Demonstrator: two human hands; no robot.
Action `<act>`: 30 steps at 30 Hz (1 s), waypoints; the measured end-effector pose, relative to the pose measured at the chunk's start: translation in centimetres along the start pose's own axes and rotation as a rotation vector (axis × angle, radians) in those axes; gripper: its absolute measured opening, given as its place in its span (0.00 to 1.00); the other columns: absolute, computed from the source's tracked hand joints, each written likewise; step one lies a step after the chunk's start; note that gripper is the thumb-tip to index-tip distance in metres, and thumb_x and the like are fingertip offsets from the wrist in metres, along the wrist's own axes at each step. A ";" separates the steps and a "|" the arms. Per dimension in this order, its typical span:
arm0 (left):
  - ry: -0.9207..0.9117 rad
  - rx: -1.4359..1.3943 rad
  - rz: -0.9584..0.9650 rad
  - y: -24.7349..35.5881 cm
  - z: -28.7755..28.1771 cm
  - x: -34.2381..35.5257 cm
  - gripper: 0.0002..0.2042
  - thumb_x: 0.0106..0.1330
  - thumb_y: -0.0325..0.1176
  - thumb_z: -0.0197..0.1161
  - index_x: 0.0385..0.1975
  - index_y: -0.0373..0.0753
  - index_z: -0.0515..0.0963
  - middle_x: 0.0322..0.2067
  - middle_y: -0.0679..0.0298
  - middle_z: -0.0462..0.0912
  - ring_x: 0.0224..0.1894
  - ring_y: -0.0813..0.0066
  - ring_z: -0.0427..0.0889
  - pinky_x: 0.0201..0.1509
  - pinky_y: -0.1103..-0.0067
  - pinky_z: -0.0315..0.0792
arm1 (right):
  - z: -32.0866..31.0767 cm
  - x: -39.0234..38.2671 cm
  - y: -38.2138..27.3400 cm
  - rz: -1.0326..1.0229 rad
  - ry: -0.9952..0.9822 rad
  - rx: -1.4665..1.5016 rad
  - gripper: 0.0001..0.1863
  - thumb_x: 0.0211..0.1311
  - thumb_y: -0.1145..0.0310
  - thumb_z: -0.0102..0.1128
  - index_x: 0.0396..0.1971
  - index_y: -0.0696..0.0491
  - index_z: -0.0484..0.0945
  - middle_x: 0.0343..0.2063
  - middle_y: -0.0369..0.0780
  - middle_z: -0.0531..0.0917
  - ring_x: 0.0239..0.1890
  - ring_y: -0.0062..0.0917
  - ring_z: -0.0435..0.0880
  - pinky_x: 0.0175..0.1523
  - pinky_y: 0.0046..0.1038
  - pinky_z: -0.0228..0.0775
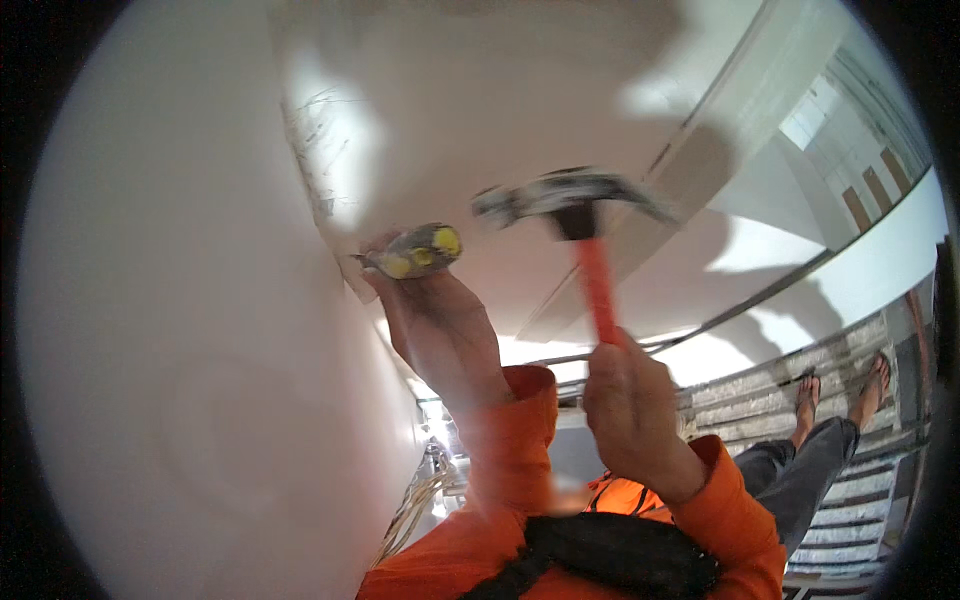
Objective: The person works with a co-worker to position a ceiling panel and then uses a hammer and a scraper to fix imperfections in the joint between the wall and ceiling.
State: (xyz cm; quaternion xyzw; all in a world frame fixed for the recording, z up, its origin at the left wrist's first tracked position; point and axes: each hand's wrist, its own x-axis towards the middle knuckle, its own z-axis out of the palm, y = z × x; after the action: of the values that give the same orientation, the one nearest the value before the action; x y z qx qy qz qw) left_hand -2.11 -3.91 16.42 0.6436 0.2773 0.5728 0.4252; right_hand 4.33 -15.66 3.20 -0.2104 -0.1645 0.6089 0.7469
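My left hand (pixel 440 315) is raised and wrapped round a hand tool with a yellow-and-black handle (pixel 418 252). The tool's thin dark end points left, to the joint where two pale surfaces meet; whether it touches there I cannot tell. My right hand (pixel 630 410) grips a claw hammer (pixel 598 290) by its red handle. The dark metal head is up, its striking face turned left toward the butt of the tool, with a gap between them. The hammer head is smeared by motion. Both sleeves are orange.
A smooth pale wall (pixel 200 330) fills the left side, and a white panel (pixel 500 90) lies beyond my hands. Scuffed, rough patches (pixel 325 150) mark their joint. Below right, sandalled feet (pixel 808 395) stand on slatted planks (pixel 745 405). Loose pale cables (pixel 415 510) hang at lower left.
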 end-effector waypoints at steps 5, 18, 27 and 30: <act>0.023 -0.045 -0.007 0.2 0.8 -0.7 0.17 0.78 0.40 0.47 0.57 0.37 0.68 0.54 0.60 0.74 0.59 0.71 0.72 0.68 0.72 0.67 | -0.2 -0.2 0.6 -0.338 0.077 -0.127 0.22 0.77 0.55 0.35 0.23 0.51 0.68 0.10 0.33 0.65 0.11 0.19 0.63 0.17 0.23 0.56; -0.061 -0.150 -0.066 0.8 0.3 -0.6 0.17 0.77 0.40 0.48 0.57 0.35 0.68 0.54 0.59 0.75 0.58 0.70 0.74 0.67 0.73 0.70 | -1.5 -2.9 2.3 -0.008 0.005 0.368 0.16 0.74 0.59 0.47 0.29 0.56 0.68 0.13 0.46 0.71 0.15 0.42 0.72 0.21 0.34 0.61; -0.024 -0.119 -0.069 1.1 0.8 -0.3 0.16 0.77 0.39 0.48 0.57 0.36 0.69 0.54 0.59 0.76 0.59 0.70 0.74 0.66 0.73 0.72 | 1.1 -1.8 1.6 -0.218 0.095 0.045 0.17 0.74 0.60 0.48 0.28 0.57 0.69 0.13 0.41 0.72 0.14 0.38 0.71 0.23 0.33 0.61; -0.051 -0.102 -0.090 1.0 0.0 0.2 0.17 0.77 0.40 0.48 0.56 0.36 0.70 0.54 0.61 0.76 0.59 0.68 0.74 0.65 0.71 0.73 | 1.2 -1.3 -1.9 -0.105 -0.158 -0.172 0.16 0.73 0.60 0.49 0.33 0.60 0.72 0.18 0.48 0.76 0.21 0.39 0.78 0.28 0.37 0.66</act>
State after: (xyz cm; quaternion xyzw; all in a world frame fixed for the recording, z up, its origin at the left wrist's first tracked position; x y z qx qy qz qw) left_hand -2.17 -4.27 17.42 0.6225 0.2656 0.5497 0.4898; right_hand 5.05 -17.10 5.16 -0.2162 -0.2850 0.5673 0.7418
